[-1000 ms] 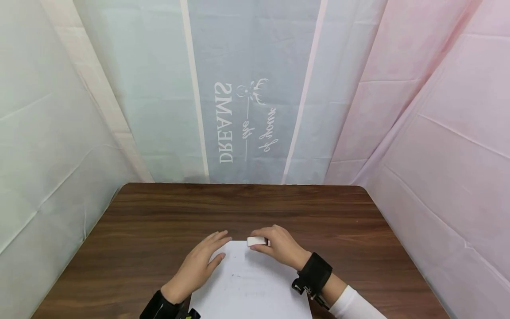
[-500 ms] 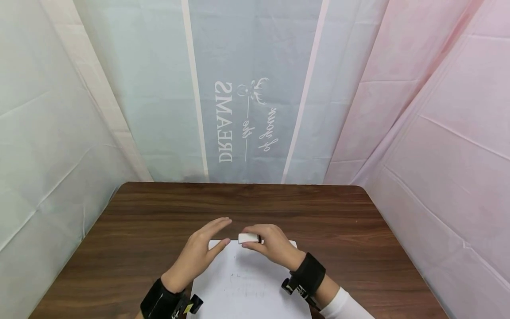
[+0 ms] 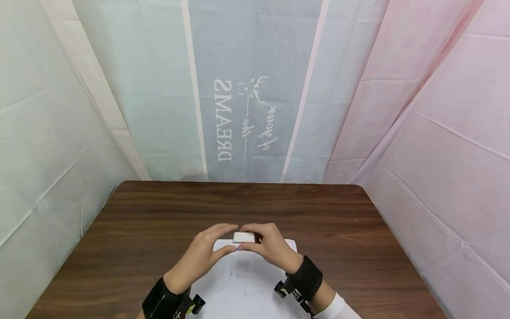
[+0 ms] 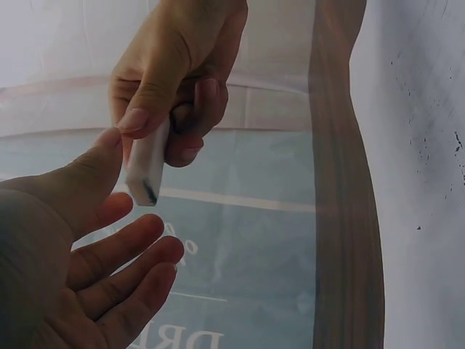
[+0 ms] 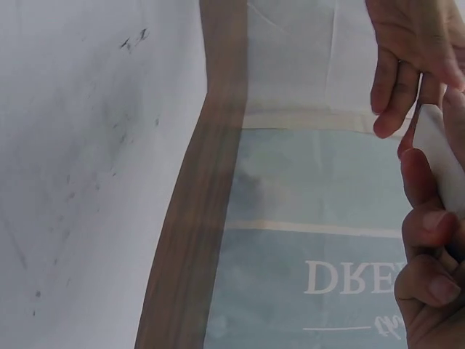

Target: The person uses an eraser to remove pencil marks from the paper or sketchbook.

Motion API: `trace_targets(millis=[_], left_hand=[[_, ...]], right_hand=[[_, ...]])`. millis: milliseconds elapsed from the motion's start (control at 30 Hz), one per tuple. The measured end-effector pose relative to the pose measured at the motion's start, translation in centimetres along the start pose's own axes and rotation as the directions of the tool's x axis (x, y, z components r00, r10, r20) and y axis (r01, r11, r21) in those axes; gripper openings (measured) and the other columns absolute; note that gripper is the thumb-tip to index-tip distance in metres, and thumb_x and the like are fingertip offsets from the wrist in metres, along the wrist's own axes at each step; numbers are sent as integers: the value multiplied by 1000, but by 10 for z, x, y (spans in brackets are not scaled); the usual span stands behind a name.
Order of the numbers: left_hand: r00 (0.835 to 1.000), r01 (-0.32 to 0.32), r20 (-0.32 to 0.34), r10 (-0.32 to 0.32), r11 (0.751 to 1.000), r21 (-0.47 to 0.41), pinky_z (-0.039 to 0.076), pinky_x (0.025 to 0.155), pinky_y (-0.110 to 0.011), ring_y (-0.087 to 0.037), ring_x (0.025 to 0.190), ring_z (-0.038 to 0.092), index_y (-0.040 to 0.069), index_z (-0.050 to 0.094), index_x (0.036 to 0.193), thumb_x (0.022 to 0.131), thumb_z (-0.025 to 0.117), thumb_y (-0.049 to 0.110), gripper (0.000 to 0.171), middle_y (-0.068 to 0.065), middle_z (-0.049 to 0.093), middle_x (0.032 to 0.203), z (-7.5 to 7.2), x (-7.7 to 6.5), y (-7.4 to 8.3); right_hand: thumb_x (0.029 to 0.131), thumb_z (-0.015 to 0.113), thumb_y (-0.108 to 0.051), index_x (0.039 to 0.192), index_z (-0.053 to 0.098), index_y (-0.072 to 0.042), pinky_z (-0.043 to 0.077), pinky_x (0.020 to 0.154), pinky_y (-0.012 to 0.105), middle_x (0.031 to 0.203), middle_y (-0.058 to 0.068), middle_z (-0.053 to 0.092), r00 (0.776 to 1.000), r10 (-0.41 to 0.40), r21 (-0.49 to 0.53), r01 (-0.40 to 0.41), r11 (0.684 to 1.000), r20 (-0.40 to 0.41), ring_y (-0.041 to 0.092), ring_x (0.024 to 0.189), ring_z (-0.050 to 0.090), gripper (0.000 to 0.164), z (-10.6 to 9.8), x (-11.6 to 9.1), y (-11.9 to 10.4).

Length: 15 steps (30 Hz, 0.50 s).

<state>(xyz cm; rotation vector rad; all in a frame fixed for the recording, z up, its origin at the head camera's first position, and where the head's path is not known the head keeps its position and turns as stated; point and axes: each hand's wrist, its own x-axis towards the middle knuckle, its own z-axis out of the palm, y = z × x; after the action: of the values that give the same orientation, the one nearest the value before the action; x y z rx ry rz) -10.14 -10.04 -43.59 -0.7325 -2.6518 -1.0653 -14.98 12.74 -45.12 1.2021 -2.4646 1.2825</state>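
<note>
A white eraser (image 3: 244, 237) with a dark band at its right end is pinched by my right hand (image 3: 272, 243) above the far edge of a white paper sheet (image 3: 239, 297). A dark smudge marks one end corner of the eraser (image 4: 147, 174) in the left wrist view. My left hand (image 3: 202, 250) is held up on the other side, its fingers spread and slightly bent around the eraser's free end. The left thumb tip comes right up to the right thumb. Faint grey smears and small dark crumbs (image 5: 134, 38) mark the paper.
The paper lies on a dark wood-grain table (image 3: 358, 248). Hanging cloth (image 3: 159, 88) with printed lettering stands behind the table, and pale cloth (image 3: 450, 186) closes off both sides. Each wrist wears a black strap (image 3: 306, 278) with a small camera.
My right hand has moved left with the eraser, away from the paper's top edge area. My left hand has lifted and come closer, so both hands now meet around the eraser.
</note>
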Motion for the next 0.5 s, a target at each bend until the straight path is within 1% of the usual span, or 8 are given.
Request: trace_targets(millis=[100,233,500], left_hand=[[1000,-24,6,24,1000,-17,56,99,-38,-21,123,65,15,62,137,92,73,25,48,-2,67,134,0,0,1],[999,-39,18,39,999,-33,57,97,-37,-20,121,67,16,63,136,92,72,21,45,-2,68,132,-1,0,2],[999,-39,27,40,999,-29,56,99,-37,-20,122,66,15,64,135,93,71,18,43,-2,69,131,-1,0,2]], right_hand=[[89,76,-27,116,72,-14,40,56,16,100,1,76,1000,-13,22,13,1000,-10,-4,62,41,31,1,-1,-2],[88,76,-26,117,72,-13,42,57,16,102,1,76,1000,-18,39,19,999,-26,-5,63,43,32,2,-2,-3],[87,77,-25,115,72,-16,42,55,15,98,-2,75,998,-31,81,35,996,-48,-5,63,45,29,4,-2,-5]])
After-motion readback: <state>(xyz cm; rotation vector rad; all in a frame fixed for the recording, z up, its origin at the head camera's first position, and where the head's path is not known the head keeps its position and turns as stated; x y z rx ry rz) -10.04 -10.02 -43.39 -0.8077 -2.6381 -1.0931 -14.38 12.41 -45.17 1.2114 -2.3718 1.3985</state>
